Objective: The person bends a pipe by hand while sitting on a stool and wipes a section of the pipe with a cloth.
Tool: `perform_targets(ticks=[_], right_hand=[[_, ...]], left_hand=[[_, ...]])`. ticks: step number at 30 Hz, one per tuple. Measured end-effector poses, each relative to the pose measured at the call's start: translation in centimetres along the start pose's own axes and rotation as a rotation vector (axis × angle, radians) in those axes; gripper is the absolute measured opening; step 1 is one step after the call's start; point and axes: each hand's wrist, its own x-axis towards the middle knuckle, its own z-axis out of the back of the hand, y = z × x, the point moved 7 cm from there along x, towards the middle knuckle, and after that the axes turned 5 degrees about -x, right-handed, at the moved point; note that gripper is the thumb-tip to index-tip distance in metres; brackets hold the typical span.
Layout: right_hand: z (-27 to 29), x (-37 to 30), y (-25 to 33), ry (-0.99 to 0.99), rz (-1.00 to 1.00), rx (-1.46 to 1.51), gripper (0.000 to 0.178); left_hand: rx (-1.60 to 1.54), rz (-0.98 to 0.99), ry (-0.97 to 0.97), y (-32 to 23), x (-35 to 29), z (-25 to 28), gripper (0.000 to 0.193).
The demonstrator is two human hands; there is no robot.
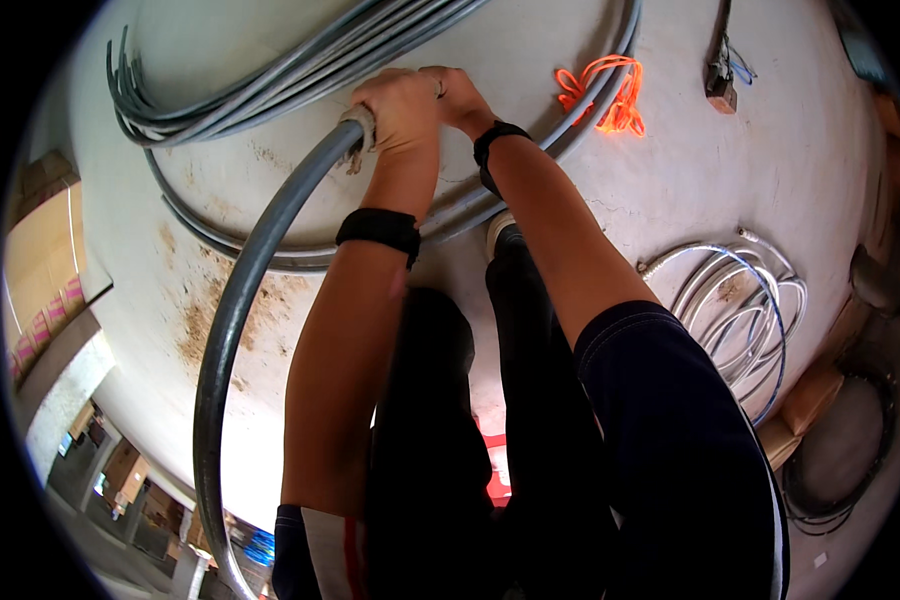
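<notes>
In left grip [400,105], cable [235,310] — thick, grey, bowed

The left hand [400,108] is around the held cable [258,235], with the right hand [458,97] just to its right. From there the held cable runs left of the left forearm to the near edge. Beyond and left of it, a cable bundle [270,92] lies on the floor [700,190]. A cable loop [295,258] passes beneath the forearms toward the far right, where a cord [625,105] lies across it. A coil [773,290] lies right of the right arm; cartons [45,265] stand far left.
</notes>
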Motion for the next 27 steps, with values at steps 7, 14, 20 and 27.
perform_targets(ticks=[7,14,20,27], right_hand=[[0.8,0.1,-0.6,-0.011,-0.012,-0.04,0.026],[1.0,0.0,-0.8,-0.083,0.019,-0.031,0.032],[0.9,-1.7,4.3,-0.157,0.057,0.171,0.026],[2.6,-2.4,7.6,-0.016,0.282,0.041,0.026]], left_hand=[[0.072,-0.015,-0.052,-0.1,-0.2,1.3,0.011],[0.142,-0.014,-0.039,-0.7,-0.4,2.8,0.011],[0.212,0.101,0.072,-1.2,-0.5,2.2,0.01],[0.241,0.049,0.0,-1.7,-1.5,2.9,0.009]])
